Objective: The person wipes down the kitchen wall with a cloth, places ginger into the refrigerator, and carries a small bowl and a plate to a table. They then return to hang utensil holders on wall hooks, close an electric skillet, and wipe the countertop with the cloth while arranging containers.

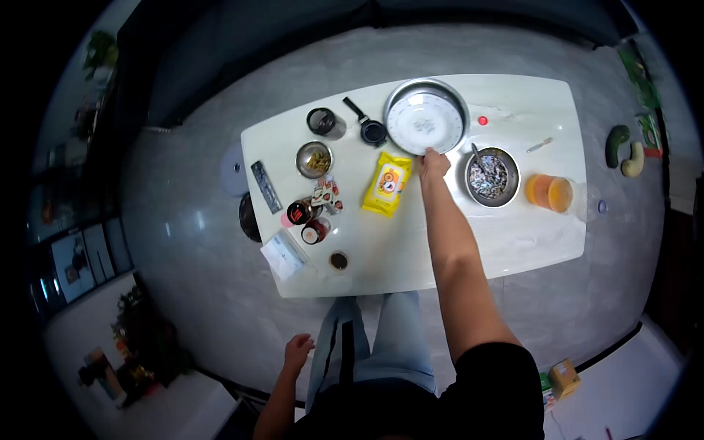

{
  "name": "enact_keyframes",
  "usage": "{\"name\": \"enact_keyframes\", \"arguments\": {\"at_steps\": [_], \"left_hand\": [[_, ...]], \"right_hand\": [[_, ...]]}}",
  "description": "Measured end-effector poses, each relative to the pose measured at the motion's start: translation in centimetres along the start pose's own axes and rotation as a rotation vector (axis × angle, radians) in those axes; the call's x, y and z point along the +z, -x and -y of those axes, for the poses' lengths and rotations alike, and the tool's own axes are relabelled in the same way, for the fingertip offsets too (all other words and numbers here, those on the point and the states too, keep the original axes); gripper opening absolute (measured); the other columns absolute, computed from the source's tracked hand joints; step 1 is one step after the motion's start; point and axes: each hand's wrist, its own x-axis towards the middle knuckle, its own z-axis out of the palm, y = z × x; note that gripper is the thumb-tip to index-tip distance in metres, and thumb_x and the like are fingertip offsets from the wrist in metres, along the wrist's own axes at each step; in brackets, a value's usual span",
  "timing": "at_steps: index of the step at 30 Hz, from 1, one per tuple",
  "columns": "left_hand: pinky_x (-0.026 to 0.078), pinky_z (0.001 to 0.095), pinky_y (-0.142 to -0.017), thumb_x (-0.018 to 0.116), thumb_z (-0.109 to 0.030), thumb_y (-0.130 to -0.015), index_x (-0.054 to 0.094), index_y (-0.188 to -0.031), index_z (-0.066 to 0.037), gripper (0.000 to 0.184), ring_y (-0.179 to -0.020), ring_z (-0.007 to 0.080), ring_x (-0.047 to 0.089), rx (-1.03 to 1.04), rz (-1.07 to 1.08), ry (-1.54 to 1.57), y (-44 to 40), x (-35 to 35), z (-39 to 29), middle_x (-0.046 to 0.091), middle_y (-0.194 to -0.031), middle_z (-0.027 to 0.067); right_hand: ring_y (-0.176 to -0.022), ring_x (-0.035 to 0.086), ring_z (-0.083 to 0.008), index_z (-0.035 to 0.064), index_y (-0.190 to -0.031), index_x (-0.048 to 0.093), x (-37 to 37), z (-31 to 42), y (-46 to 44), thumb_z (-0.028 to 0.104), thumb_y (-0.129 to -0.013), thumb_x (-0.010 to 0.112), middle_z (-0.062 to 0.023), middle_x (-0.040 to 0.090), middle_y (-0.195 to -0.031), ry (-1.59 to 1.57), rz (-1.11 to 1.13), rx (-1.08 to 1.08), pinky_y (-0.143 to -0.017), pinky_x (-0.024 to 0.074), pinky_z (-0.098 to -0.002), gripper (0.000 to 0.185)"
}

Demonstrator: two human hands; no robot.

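Note:
At the far side of the table, my right hand (434,163) has its fingers closed at the near rim of a white plate (424,123). The plate has a faint pattern in its middle and lies in, or just over, a steel basin (397,92). Part of the fingers is hidden at the rim. Just left of this hand is a yellow pack of wipes (387,185). To its right stands a steel bowl (492,177) with dark, glinting contents and a spoon handle leaning out. My left hand (297,350) hangs beside my leg below the table, fingers loosely apart and holding nothing.
On the white table (396,264) are a dark jar (325,122), a black-handled round tool (372,130), a small steel bowl (314,160), lidded jars (315,232), a small dark cup (338,260), a red cap (482,121) and a container of orange liquid (549,193) lying sideways.

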Motion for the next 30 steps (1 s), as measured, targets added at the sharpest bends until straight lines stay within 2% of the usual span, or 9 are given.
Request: {"name": "enact_keyframes", "arguments": {"at_steps": [6, 7, 9, 13, 18, 21, 23, 27, 30], "left_hand": [[0.048, 0.0266, -0.062, 0.064, -0.014, -0.084, 0.060, -0.113, 0.001, 0.033, -0.078, 0.0152, 0.065, -0.348, -0.146, 0.069, 5.3, -3.9, 7.9, 0.065, -0.091, 0.0083], [0.048, 0.0265, -0.063, 0.064, -0.014, -0.084, 0.060, -0.114, 0.000, 0.033, -0.078, 0.0152, 0.066, -0.364, -0.145, 0.080, 5.7, -3.8, 8.3, 0.065, -0.091, 0.0077], [0.048, 0.0262, -0.063, 0.064, -0.014, -0.084, 0.059, -0.114, 0.000, 0.034, -0.078, 0.0152, 0.066, -0.388, -0.140, 0.096, 6.2, -3.8, 8.5, 0.065, -0.091, 0.0067], [0.047, 0.0262, -0.064, 0.064, -0.013, -0.085, 0.059, -0.115, -0.001, 0.033, -0.079, 0.0148, 0.066, -0.300, -0.117, 0.128, 6.0, -3.0, 6.5, 0.065, -0.092, 0.0056], [0.047, 0.0260, -0.065, 0.064, -0.013, -0.086, 0.059, -0.114, -0.001, 0.031, -0.080, 0.0142, 0.065, -0.280, -0.117, 0.162, 5.7, -2.3, 6.2, 0.066, -0.092, 0.0054], [0.047, 0.0258, -0.065, 0.063, -0.012, -0.086, 0.059, -0.114, -0.001, 0.030, -0.079, 0.0141, 0.065, -0.291, -0.123, 0.179, 5.8, -2.4, 7.0, 0.066, -0.092, 0.0057], [0.047, 0.0257, -0.065, 0.063, -0.012, -0.086, 0.059, -0.114, -0.001, 0.030, -0.080, 0.0142, 0.066, -0.291, -0.117, 0.187, 6.1, -2.6, 7.9, 0.067, -0.091, 0.0060], [0.047, 0.0260, -0.065, 0.062, -0.012, -0.086, 0.059, -0.115, -0.001, 0.031, -0.080, 0.0147, 0.066, -0.318, -0.113, 0.185, 6.3, -3.3, 9.3, 0.067, -0.090, 0.0063], [0.047, 0.0262, -0.065, 0.062, -0.012, -0.086, 0.059, -0.115, -0.001, 0.031, -0.081, 0.0150, 0.066, -0.332, -0.102, 0.164, 5.9, -4.4, 10.4, 0.067, -0.090, 0.0064]], "right_hand": [[-0.070, 0.068, -0.0269, -0.0035, -0.094, 0.060, 0.2, -1.1, -4.1, 0.008, -0.071, 0.077, -0.0194, 0.068, -0.090, 0.403, -0.197, -0.233, -0.056, 0.0564, -0.0356, 0.031], [-0.074, 0.068, -0.0275, -0.0028, -0.096, 0.056, 0.3, 0.7, -1.2, 0.009, -0.072, 0.077, -0.0190, 0.067, -0.091, 0.369, -0.185, -0.182, -0.063, 0.0567, -0.0362, 0.035], [-0.079, 0.067, -0.0302, -0.0036, -0.099, 0.053, -0.7, 1.2, -0.7, 0.010, -0.074, 0.077, -0.0216, 0.065, -0.093, 0.769, -0.221, -0.447, -0.075, 0.0564, -0.0382, 0.037], [-0.090, 0.066, -0.0373, -0.0095, -0.095, 0.058, -0.1, 1.0, -1.3, 0.019, -0.067, 0.080, -0.0262, 0.065, -0.093, 0.929, -0.338, -0.472, -0.085, 0.0537, -0.0405, 0.046], [-0.086, 0.066, -0.0386, -0.0105, -0.123, 0.025, 1.2, 0.6, -1.0, 0.014, -0.070, 0.083, -0.0323, 0.057, -0.107, 0.806, -0.481, -0.249, -0.077, 0.0580, -0.0397, 0.082], [-0.085, 0.066, -0.0345, -0.0112, -0.115, 0.037, 0.8, -1.7, -4.0, 0.009, -0.072, 0.081, -0.0272, 0.059, -0.106, 0.389, -0.231, -0.179, -0.072, 0.0591, -0.0376, 0.064], [-0.072, 0.065, -0.0232, -0.0004, -0.093, 0.059, 0.6, -1.1, -4.2, -0.005, -0.074, 0.073, -0.0121, 0.065, -0.091, 0.123, 0.011, 0.041, -0.049, 0.0505, -0.0287, 0.024], [-0.054, 0.058, -0.0143, 0.0084, -0.087, 0.058, 0.1, -0.2, -6.7, 0.005, -0.082, 0.063, -0.0017, 0.064, -0.074, -0.037, 0.322, 0.254, -0.038, 0.0353, -0.0230, 0.008], [-0.051, 0.054, -0.0116, 0.0092, -0.084, 0.057, 0.2, 1.6, -5.8, 0.005, -0.083, 0.064, -0.0015, 0.062, -0.072, -0.075, 0.327, 0.287, -0.037, 0.0306, -0.0209, 0.008]]}}
